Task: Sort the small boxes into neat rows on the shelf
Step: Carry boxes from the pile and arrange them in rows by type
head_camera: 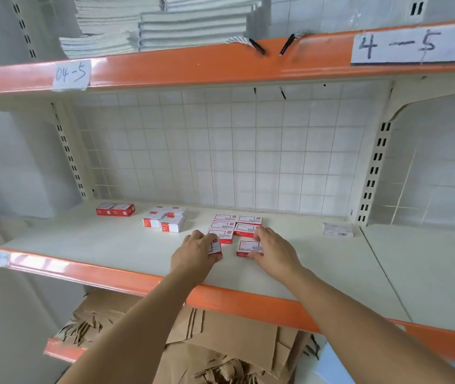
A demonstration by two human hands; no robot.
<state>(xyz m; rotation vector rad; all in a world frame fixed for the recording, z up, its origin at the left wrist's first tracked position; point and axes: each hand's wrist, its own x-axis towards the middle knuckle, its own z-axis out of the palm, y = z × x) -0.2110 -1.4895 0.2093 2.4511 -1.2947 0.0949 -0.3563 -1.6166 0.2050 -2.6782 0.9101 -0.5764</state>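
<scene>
brown cardboard sheets [220, 342] lie on the lowest shelf, nearest the camera, under both forearms. left hand [194, 252] reaches onto the cream shelf [110, 245], fingers curled round a small red-and-white box [215, 246] held at the hand's 3 o'clock side, box tilted, just at 6 o'clock of the sorted block. right hand [273, 252] has thumb and fingers pinching another small box [247, 248] lying flat at the hand's 9 o'clock. the two held boxes sit side by side, slightly apart. sorted block of boxes [234, 225] lies in two short rows at 12 o'clock of both hands, touching each other. loose pile of boxes [167, 218] at 10 o'clock of the left hand, unaligned. red box pair [115, 209] farther out at 10 o'clock, near the back. pale lone box [337, 229] at 2 o'clock of the right hand, well apart. stacked grey paper pads [165, 23] on the top shelf at 12 o'clock; label 4-5 [406, 44] on its orange edge.
</scene>
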